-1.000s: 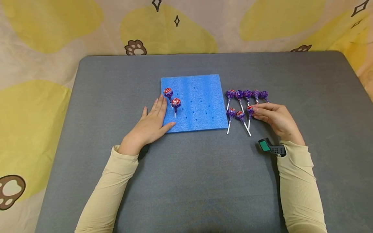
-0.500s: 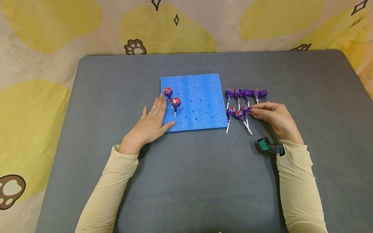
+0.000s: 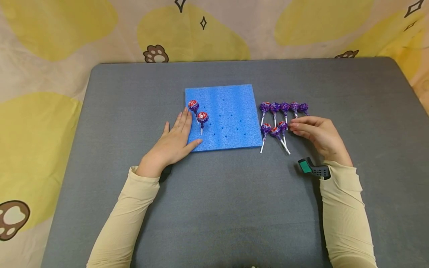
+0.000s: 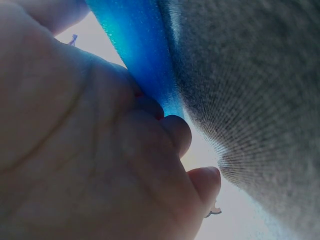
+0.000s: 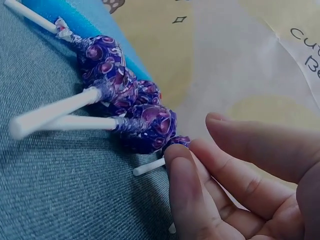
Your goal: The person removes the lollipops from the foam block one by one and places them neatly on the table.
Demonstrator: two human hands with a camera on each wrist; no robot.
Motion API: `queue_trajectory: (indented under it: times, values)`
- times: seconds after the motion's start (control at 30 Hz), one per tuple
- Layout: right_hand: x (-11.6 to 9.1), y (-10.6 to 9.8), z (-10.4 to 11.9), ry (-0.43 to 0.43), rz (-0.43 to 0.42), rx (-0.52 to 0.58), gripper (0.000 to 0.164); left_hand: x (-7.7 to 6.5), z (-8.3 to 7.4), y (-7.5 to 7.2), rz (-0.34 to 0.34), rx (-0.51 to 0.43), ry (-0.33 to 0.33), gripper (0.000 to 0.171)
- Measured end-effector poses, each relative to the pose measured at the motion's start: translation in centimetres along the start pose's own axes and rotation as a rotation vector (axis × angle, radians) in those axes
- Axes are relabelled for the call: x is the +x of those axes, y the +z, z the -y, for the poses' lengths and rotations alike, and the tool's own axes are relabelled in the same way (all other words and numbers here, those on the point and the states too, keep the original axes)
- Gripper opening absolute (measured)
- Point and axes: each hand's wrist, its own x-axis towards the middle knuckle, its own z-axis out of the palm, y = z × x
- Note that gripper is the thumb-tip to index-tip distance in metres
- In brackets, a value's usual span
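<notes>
A blue foam board (image 3: 231,108) dotted with small holes lies on the table. Two purple-wrapped lollipops, one farther back (image 3: 193,105) and one nearer (image 3: 202,117), stand in its left part. My left hand (image 3: 172,143) rests at the board's left edge with fingers extended, the thumb over the front left corner. To the right of the board, several lollipops lie in two rows. My right hand (image 3: 316,134) is beside the rightmost lollipop (image 3: 282,125) of the front row, holding nothing. The right wrist view shows thumb and index finger apart, close to the purple lollipop heads (image 5: 152,127).
Five would be too exact, so several lollipops (image 3: 284,107) form the back row, sticks toward me. A black wrist strap with a green patch (image 3: 305,166) sits at my right cuff. Behind the grey table (image 3: 214,208) hangs a yellow patterned cloth (image 3: 194,33).
My right hand set the rightmost front-row lollipop down a little to the left, beside its neighbour, then let go and drew slightly right. My left hand has stayed still.
</notes>
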Motion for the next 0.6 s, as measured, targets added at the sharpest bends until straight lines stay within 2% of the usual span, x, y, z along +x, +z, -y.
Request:
queue_trajectory:
  times: [0.43,0.6]
  values:
    - [0.0,0.8,0.4,-0.061,0.029,0.075,0.015,-0.2,0.1,-0.2,-0.002,-0.006,-0.009,0.083]
    - [-0.1,1.6,0.5,-0.090,0.026,0.049,0.015,-0.1,0.0,0.0,-0.001,-0.010,-0.003,0.083]
